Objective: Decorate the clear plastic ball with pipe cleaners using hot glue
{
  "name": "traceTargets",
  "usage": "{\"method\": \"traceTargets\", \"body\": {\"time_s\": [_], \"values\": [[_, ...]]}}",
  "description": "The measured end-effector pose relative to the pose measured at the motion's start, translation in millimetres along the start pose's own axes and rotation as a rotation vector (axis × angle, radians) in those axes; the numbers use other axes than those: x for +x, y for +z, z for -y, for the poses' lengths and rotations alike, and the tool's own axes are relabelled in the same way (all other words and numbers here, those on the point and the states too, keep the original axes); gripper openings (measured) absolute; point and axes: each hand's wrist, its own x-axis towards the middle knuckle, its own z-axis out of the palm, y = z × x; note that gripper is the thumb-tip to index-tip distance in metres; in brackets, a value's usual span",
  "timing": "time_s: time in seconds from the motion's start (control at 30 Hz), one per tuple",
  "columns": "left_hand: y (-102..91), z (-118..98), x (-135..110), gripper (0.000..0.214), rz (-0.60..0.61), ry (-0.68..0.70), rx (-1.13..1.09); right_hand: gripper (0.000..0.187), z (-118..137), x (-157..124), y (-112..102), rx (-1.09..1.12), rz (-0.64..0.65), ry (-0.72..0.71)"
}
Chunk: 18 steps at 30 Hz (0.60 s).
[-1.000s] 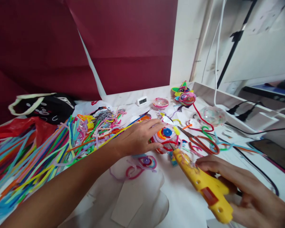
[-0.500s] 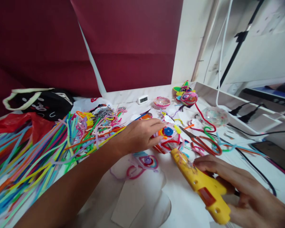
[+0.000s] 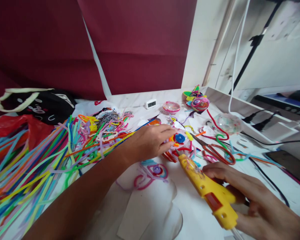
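A yellow hot glue gun (image 3: 207, 190) is gripped in my right hand (image 3: 255, 196), its nozzle pointing up and left. The tip touches or nearly touches a colourful pipe-cleaner piece (image 3: 179, 138) with a blue round eye and red strands at its lower edge. My left hand (image 3: 150, 140) holds that piece from the left, fingers over its top; part of it is hidden beneath them. Just below lies another pipe-cleaner piece (image 3: 152, 175) with a purple-centred eye. Orange-handled scissors (image 3: 217, 151) rest to the right of the held piece.
Loose pipe cleaners (image 3: 47, 160) spread over the left side. Behind stand a small digital clock (image 3: 150, 104), a clear bowl-like shell (image 3: 171, 107) and a finished-looking pipe-cleaner figure (image 3: 197, 99). A transparent dome (image 3: 228, 123), black cables (image 3: 267, 176) and a phone (image 3: 290, 166) occupy the right.
The glue gun has shifted slightly left and up, its nozzle now at the piece's lower red edge. My left hand keeps its hold. The camera view has moved a little.
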Motion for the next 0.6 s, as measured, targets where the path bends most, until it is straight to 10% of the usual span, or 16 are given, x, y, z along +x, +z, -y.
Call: {"method": "traceTargets", "body": {"time_s": [0.6], "values": [[1.4, -3.3, -0.6, 0.029, -0.008, -0.018, 0.029, 0.041, 10.3, 4.5, 1.3, 0.044, -0.053, 0.063]]}}
